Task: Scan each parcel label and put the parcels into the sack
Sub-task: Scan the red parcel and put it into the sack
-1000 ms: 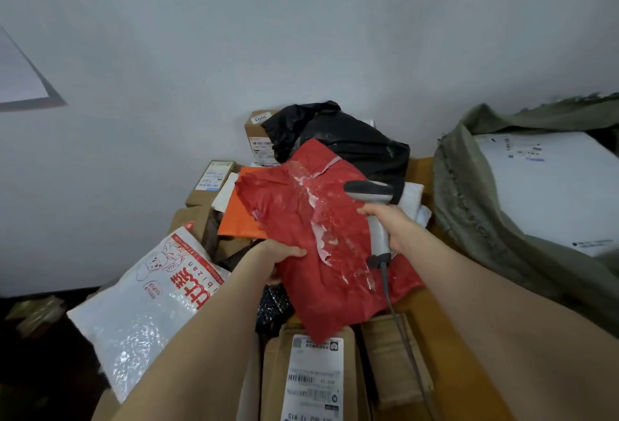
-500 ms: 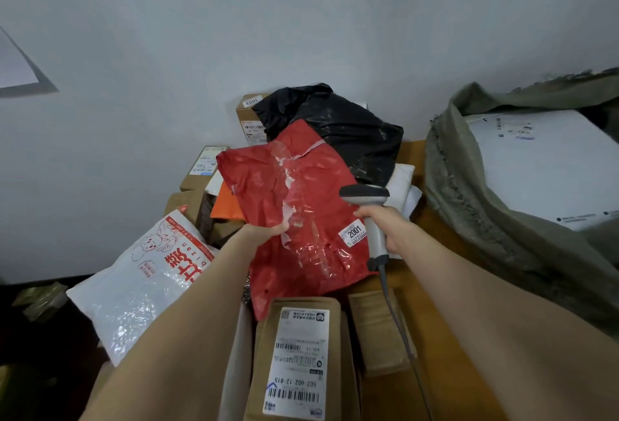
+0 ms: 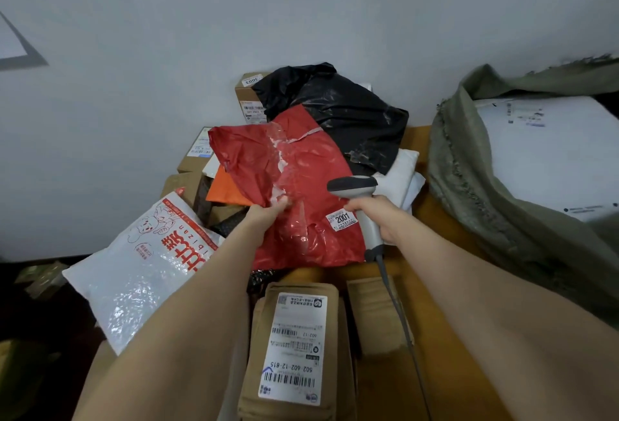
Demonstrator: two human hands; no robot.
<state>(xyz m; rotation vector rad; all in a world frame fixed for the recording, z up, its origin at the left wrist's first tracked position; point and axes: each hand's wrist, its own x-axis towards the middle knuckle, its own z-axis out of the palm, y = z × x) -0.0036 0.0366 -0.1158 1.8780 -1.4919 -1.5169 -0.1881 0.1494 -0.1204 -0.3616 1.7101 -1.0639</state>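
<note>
Now red parcel (image 3: pixel 311 166) between left fingers (image 3: pixel 277 204), scanner (image 3: pixel 355 186) beside.

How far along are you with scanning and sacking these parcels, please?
Done: one large white parcel lies in the green sack. In hand: the left hand grips the red parcel while the right hand holds the scanner beside its 2001 sticker; no scan is evident. Left: the black bag, the white printed bag, the brown labelled parcel and several cartons lie outside the sack.
</note>
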